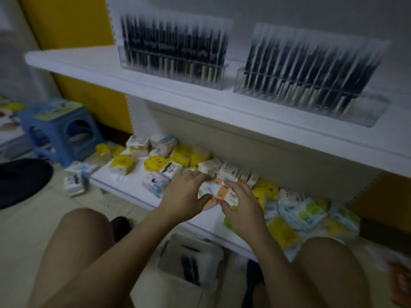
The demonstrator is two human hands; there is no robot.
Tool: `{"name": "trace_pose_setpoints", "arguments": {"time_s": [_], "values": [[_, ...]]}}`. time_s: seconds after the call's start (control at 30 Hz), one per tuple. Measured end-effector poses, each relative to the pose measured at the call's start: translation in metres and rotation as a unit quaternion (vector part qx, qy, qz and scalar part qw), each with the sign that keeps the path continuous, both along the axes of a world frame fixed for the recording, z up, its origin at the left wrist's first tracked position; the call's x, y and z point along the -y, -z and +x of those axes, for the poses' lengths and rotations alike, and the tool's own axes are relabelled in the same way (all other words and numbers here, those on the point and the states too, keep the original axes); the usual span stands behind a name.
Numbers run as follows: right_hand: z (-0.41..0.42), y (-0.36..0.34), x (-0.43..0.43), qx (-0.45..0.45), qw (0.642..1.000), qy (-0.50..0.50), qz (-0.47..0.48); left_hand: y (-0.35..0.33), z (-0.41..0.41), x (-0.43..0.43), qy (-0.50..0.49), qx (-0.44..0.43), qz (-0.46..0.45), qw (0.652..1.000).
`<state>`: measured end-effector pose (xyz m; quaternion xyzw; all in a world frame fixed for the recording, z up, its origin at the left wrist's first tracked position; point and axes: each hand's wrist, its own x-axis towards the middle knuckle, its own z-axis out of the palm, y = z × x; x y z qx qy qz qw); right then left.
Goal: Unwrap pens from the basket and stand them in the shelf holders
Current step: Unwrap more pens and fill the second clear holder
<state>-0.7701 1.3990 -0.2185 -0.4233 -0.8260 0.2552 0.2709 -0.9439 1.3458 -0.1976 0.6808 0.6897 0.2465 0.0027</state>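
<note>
Both hands are seen low over the bottom shelf point(124, 187), among small soft tissue packs; a white-and-orange tissue pack point(216, 193) lies between them; the left hand point(185, 194) is loosely spread, fingertips resting on the packs, and the right hand point(241, 206) is curved with fingers apart at the pack's near edge; whether the pack is actually gripped cannot be told, and no pen is held by either hand.

The task's pens are found in two places; wrapped dark pens point(189, 268) lie in the pale basket point(171, 263) on the floor between the knees, blurred, so the wrapping cannot be made out; the upper shelf point(89, 65) carries two clear holders, the left holder point(173, 70) and the right holder point(311, 90), both already densely stood with dark pens.

The pens are judged light, stiff and slender; a film wrapper would likely be slippery and thin, so a pinch near one end is advised for tearing, the barrel being steadied mid-length by the other hand; for standing, the upper barrel is best pinched; some free room appears to be left at the right end of the right holder.
</note>
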Motion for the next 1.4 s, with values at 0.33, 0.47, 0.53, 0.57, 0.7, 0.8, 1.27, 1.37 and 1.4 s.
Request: {"name": "trace_pose_setpoints", "arguments": {"time_s": [0.33,0.47,0.53,0.57,0.7,0.8,1.27,1.37,1.4], "values": [[-0.003,0.089,-0.001,0.109,0.977,0.019,-0.183,0.115,0.003,0.009,-0.066,0.068,-0.170,0.981],[-0.003,0.126,0.001,0.169,0.952,-0.007,-0.254,0.156,-0.006,0.025,-0.108,0.111,-0.230,0.961],[-0.006,0.141,0.001,0.208,0.940,-0.026,-0.271,0.171,-0.009,0.029,-0.122,0.137,-0.256,0.949],[-0.009,0.149,0.000,0.221,0.932,-0.039,-0.284,0.178,-0.010,0.030,-0.127,0.145,-0.268,0.944],[-0.017,0.183,-0.005,0.267,0.899,-0.043,-0.345,0.212,-0.015,0.025,-0.151,0.188,-0.340,0.909],[-0.024,0.208,-0.007,0.296,0.871,-0.047,-0.391,0.238,-0.018,0.015,-0.157,0.233,-0.392,0.876],[-0.074,0.324,-0.038,0.348,0.777,-0.019,-0.524,0.392,-0.048,-0.012,-0.191,0.404,-0.492,0.747],[-0.079,0.344,-0.044,0.346,0.771,-0.010,-0.534,0.406,-0.039,-0.022,-0.186,0.448,-0.516,0.706],[-0.079,0.353,-0.045,0.346,0.766,-0.012,-0.541,0.413,-0.036,-0.025,-0.188,0.460,-0.515,0.698]]}}
